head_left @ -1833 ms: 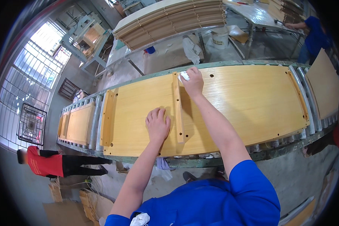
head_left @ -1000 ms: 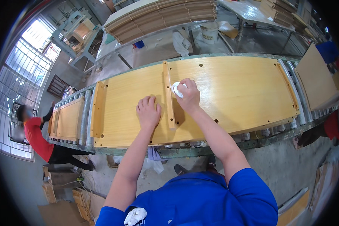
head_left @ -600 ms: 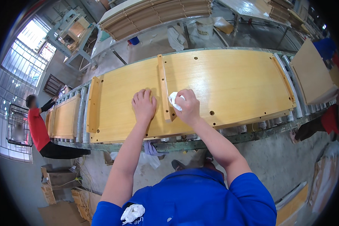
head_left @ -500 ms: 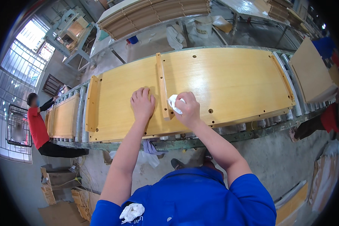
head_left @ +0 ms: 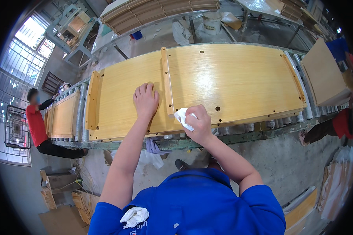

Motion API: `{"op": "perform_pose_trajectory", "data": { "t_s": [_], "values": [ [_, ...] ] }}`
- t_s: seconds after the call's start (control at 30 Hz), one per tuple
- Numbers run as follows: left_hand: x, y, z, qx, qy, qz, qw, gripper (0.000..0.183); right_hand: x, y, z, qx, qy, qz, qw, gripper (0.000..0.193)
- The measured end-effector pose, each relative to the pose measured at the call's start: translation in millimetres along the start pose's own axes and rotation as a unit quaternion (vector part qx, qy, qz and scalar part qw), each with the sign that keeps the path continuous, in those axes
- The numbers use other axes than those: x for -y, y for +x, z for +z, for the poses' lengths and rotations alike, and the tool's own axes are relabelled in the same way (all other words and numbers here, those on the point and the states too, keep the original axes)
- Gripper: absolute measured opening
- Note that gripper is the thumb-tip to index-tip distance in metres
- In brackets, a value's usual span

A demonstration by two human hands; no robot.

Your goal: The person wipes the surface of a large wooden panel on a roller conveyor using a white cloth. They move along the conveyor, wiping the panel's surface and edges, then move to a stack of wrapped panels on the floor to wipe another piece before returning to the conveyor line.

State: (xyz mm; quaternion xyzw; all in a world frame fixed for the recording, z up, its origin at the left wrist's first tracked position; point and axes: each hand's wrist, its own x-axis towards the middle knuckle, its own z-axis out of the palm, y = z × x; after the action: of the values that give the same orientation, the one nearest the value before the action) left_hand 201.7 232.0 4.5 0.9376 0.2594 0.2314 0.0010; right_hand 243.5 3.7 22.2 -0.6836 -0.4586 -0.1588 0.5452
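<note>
A long yellow varnished wooden panel lies flat before me, with drilled holes near its edges. Wooden cleats stand on it: a middle cleat, a left cleat and a right cleat. My left hand rests on the panel left of the middle cleat, its fingers stretched out. In my closed right hand is a crumpled white cloth, held at the panel's near edge beside the near end of the middle cleat.
The panel lies on a roller conveyor. Another wooden panel is at the left, near a person in red. Brown boards stand at the right, by a red sleeve. A purple rag hangs from the conveyor's near rail.
My right hand has moved the white cloth nearer to me, along the middle cleat to the panel's near edge. The left hand stays spread on the panel.
</note>
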Motion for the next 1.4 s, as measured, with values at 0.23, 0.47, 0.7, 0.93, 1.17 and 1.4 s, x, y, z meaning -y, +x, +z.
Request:
{"op": "perform_pose_trajectory", "data": {
  "t_s": [0.23,0.47,0.7,0.93,1.17,1.4],
  "values": [
    [0,1,-1,0.002,-0.004,0.0,1.0,0.031,-41,45,9,-0.11,0.298,0.32,0.893,0.011],
    [-4,3,-5,-0.015,-0.012,-0.002,1.0,0.033,-127,138,56,-0.181,0.281,0.303,0.892,0.02],
    [-9,9,-7,-0.012,-0.025,-0.005,1.0,0.032,-182,173,96,-0.187,0.092,0.292,0.933,0.031],
    [0,2,-10,0.003,-0.032,-0.026,0.999,0.035,-181,171,122,-0.161,0.021,0.269,0.949,0.037],
    [-3,4,-11,0.014,-0.033,-0.029,0.999,0.035,-180,175,119,-0.145,-0.032,0.217,0.965,0.034],
    [-1,3,-11,0.02,-0.025,-0.031,0.999,0.035,-177,174,122,-0.147,-0.044,0.206,0.966,0.033]
  ]
}}
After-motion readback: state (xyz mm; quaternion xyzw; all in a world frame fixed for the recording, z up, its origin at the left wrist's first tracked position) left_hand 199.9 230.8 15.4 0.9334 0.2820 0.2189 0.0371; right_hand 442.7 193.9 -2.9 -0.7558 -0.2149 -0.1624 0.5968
